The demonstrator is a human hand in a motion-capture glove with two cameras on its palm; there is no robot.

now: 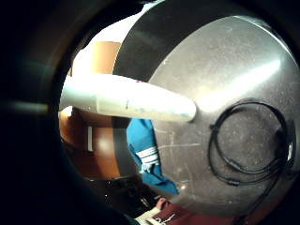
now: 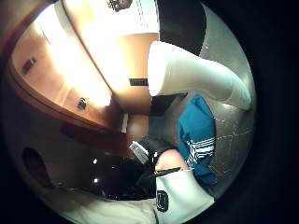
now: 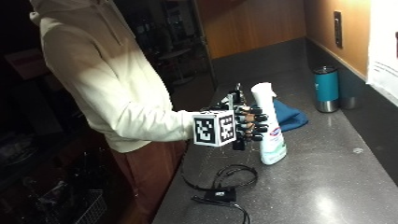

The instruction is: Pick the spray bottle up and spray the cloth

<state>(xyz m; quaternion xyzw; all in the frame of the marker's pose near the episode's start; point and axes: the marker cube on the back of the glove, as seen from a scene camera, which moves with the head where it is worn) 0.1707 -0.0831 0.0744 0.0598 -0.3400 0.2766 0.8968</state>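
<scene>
The right hand [image 3: 249, 123] had its fingers curled round the middle of the spray bottle [image 3: 268, 126], w/ the bottle upright and its bottom on the counter [image 3: 323, 182] (or just off it, can't tell). Behind it lay the blue cloth [image 3: 287, 116], close by, prob. so the spray could reach. A blue cup [image 3: 326, 88] stood further back.

Right hand [image 3: 251, 123], fingers curled in grip
</scene>
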